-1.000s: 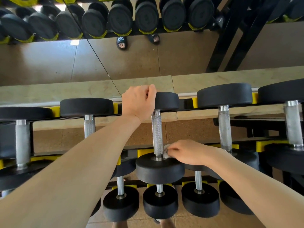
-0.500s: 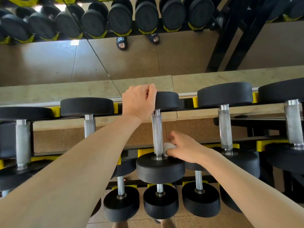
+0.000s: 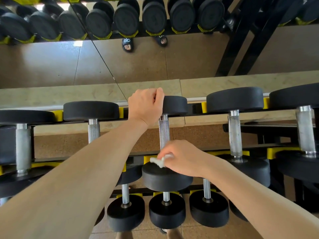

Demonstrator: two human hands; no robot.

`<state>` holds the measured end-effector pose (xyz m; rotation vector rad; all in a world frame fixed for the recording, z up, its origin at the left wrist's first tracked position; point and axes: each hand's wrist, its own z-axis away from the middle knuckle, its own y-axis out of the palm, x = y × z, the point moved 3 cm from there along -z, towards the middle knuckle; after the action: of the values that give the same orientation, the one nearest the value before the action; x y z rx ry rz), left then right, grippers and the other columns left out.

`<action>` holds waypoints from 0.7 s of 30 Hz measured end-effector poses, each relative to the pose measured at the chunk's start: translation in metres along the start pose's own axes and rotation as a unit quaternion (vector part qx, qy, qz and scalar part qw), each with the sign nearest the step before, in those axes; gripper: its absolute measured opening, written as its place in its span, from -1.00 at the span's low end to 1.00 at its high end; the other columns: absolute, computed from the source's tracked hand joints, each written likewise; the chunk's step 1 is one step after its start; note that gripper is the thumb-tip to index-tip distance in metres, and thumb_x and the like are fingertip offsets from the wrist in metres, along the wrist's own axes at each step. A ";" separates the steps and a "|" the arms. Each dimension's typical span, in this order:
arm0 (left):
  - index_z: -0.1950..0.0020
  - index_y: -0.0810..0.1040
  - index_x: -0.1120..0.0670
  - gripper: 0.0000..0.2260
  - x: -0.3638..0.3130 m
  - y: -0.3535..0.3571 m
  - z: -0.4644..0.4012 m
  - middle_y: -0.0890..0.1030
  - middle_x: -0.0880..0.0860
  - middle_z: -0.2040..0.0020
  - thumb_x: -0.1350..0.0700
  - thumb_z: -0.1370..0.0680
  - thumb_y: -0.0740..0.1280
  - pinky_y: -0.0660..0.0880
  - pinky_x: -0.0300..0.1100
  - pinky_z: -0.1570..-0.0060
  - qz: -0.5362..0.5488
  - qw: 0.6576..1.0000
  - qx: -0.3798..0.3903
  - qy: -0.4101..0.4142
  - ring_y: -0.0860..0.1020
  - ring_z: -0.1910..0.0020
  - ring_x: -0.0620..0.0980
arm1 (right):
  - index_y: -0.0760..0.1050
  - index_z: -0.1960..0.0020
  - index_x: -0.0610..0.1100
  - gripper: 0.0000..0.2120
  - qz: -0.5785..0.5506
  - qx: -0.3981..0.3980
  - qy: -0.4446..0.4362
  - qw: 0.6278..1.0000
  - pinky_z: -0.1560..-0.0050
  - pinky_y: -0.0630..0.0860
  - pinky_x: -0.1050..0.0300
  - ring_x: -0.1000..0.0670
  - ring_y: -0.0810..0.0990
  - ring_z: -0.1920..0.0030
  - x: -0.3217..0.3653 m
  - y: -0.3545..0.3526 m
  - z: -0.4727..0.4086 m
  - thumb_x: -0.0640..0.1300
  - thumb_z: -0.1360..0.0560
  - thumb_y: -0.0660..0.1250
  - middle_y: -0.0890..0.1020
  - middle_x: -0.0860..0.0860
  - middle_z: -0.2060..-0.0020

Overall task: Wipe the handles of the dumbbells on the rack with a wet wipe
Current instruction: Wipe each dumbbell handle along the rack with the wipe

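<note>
A row of black dumbbells with knurled steel handles lies across the top tier of a black and yellow rack (image 3: 203, 107). My left hand (image 3: 145, 105) grips the far head (image 3: 176, 105) of the middle dumbbell. Its handle (image 3: 164, 131) runs toward me. My right hand (image 3: 181, 157) pinches a crumpled white wet wipe (image 3: 159, 161) at the near end of that handle, just above the near head (image 3: 165, 178). The fingers hide the handle's lowest part.
Neighbouring handles stand to the left (image 3: 93, 133) and right (image 3: 234, 133), with bigger dumbbells at both edges. A lower tier holds smaller dumbbells (image 3: 166, 211). A mirror behind the rack reflects the dumbbells and my sandalled feet (image 3: 128, 44). A stone ledge (image 3: 51, 95) runs behind the rack.
My right hand has shifted on the lower end of the handle, rising a little and then coming round it, and the wipe now sticks out to the left. The left hand has stayed put.
</note>
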<state>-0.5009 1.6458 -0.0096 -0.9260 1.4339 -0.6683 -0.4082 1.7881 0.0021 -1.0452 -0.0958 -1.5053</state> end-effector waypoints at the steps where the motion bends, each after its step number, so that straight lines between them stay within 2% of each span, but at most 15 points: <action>1: 0.21 0.68 0.11 -0.45 0.001 0.000 0.000 0.54 0.03 0.39 -0.09 -0.59 -0.05 0.19 -0.24 0.39 0.000 1.000 -0.002 0.001 0.43 0.37 -0.01 | 0.62 -0.21 -0.08 -0.69 0.040 -0.021 -0.013 0.999 0.17 0.30 0.34 0.08 0.46 0.08 0.004 0.003 -0.005 -0.20 -0.59 0.18 0.55 -0.03 -0.05; 4: 0.23 0.66 0.12 -0.46 0.001 0.000 0.001 0.54 0.03 0.40 -0.07 -0.60 -0.03 0.20 -0.24 0.40 0.007 1.000 -0.002 0.005 0.42 0.40 -0.04 | 0.61 -0.17 -0.17 -0.70 0.098 0.010 -0.024 0.995 0.00 0.35 0.23 -0.02 0.50 -0.02 0.005 0.020 -0.011 -0.15 -0.62 0.15 0.53 -0.08 -0.03; 8: 0.25 0.64 0.12 -0.44 0.001 0.000 0.001 0.51 0.03 0.42 -0.10 -0.58 -0.06 0.21 -0.23 0.41 0.013 1.000 -0.004 0.009 0.42 0.41 -0.04 | 0.63 -0.13 -0.18 -0.66 0.067 0.056 0.022 0.996 -0.07 0.51 0.15 -0.07 0.60 -0.04 -0.010 0.009 -0.001 -0.09 -0.62 0.13 0.62 -0.11 -0.01; 11: 0.28 0.62 0.12 -0.49 0.001 0.002 0.000 0.48 0.02 0.44 -0.05 -0.60 -0.02 0.19 -0.22 0.41 0.015 1.000 -0.004 0.007 0.39 0.43 -0.06 | 0.65 -0.07 -0.15 -0.71 0.059 0.082 0.084 0.991 0.04 0.52 0.10 -0.06 0.63 0.06 -0.033 -0.010 0.005 -0.05 -0.59 0.20 0.65 -0.09 0.06; 13: 0.30 0.60 0.13 -0.50 0.002 0.002 0.000 0.44 0.00 0.46 -0.05 -0.59 -0.01 0.18 -0.21 0.40 0.011 1.000 -0.005 0.006 0.38 0.44 -0.05 | 0.64 -0.04 -0.15 -0.76 0.025 0.024 0.125 0.992 0.17 0.51 0.16 -0.03 0.62 0.15 -0.045 -0.023 0.004 -0.09 -0.57 0.23 0.65 -0.06 0.15; 14: 0.31 0.59 0.13 -0.51 0.002 0.002 0.000 0.42 -0.01 0.47 -0.05 -0.59 -0.01 0.18 -0.20 0.40 0.009 1.000 -0.006 0.005 0.38 0.43 -0.04 | 0.63 -0.03 -0.13 -0.80 -0.025 -0.044 0.150 0.987 0.14 0.53 0.16 -0.01 0.60 0.14 -0.050 -0.029 0.000 -0.15 -0.56 0.24 0.64 -0.06 0.15; 15: 0.31 0.58 0.13 -0.51 0.002 0.002 -0.001 0.42 -0.01 0.47 -0.05 -0.59 -0.01 0.17 -0.20 0.39 0.008 1.000 -0.006 0.005 0.40 0.42 -0.01 | 0.62 -0.01 -0.10 -0.82 -0.111 -0.122 0.182 0.969 0.06 0.55 0.12 -0.02 0.59 0.10 -0.052 -0.032 -0.004 -0.20 -0.55 0.24 0.63 -0.05 0.14; 16: 0.31 0.59 0.12 -0.50 0.002 0.002 -0.001 0.44 -0.01 0.47 -0.06 -0.59 -0.02 0.18 -0.20 0.38 0.009 1.000 -0.006 0.006 0.43 0.41 0.02 | 0.59 0.03 -0.07 -0.83 -0.213 -0.190 0.211 0.935 -0.01 0.55 0.07 -0.03 0.58 0.07 -0.052 -0.031 -0.006 -0.24 -0.55 0.24 0.62 -0.04 0.14; 17: 0.30 0.59 0.12 -0.48 0.002 0.002 -0.001 0.46 0.00 0.46 -0.07 -0.58 -0.04 0.18 -0.20 0.38 0.008 1.000 -0.008 0.009 0.45 0.39 0.03 | 0.58 0.03 -0.09 -0.83 -0.301 -0.226 0.236 0.896 -0.04 0.54 0.05 -0.02 0.57 0.06 -0.050 -0.026 -0.011 -0.27 -0.55 0.24 0.61 -0.03 0.14; 18: 0.29 0.60 0.11 -0.47 0.002 0.002 -0.001 0.47 0.00 0.45 -0.09 -0.58 -0.06 0.19 -0.20 0.39 0.007 1.000 -0.010 0.012 0.45 0.39 0.04 | 0.58 -0.01 -0.14 -0.84 -0.358 -0.226 0.258 0.868 -0.03 0.54 0.05 -0.01 0.56 0.07 -0.045 -0.019 -0.016 -0.29 -0.55 0.24 0.60 -0.05 0.13; 21: 0.29 0.62 0.11 -0.43 0.002 0.001 0.000 0.47 0.00 0.45 -0.11 -0.56 -0.09 0.18 -0.20 0.40 0.006 1.000 -0.015 0.015 0.43 0.41 0.01 | 0.57 0.00 -0.31 -0.80 -0.374 -0.169 0.275 0.869 -0.04 0.56 -0.10 -0.11 0.58 0.11 -0.029 0.011 -0.027 -0.33 -0.55 0.17 0.64 -0.22 0.05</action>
<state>-0.5010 1.6445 -0.0111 -0.9332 1.4781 -0.6565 -0.4177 1.7914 -0.0377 -0.8335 0.2003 -2.5600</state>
